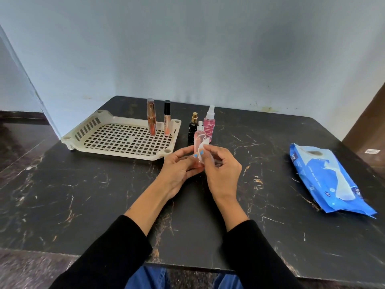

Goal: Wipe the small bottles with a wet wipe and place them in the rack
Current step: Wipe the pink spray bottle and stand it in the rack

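Fingers of left hand (179,163) and right hand (218,165), pinching wipe (203,146), hide pink bottle (199,138) base.

Head camera, looking forward and down over the table (83,195)

A single wide-angle view sits above the table's near edge and faces the wall (187,49) behind the far edge. Both hands are close and central; the rack (87,130) lies toward the far left corner, the wipes pack (325,180) by the right edge.
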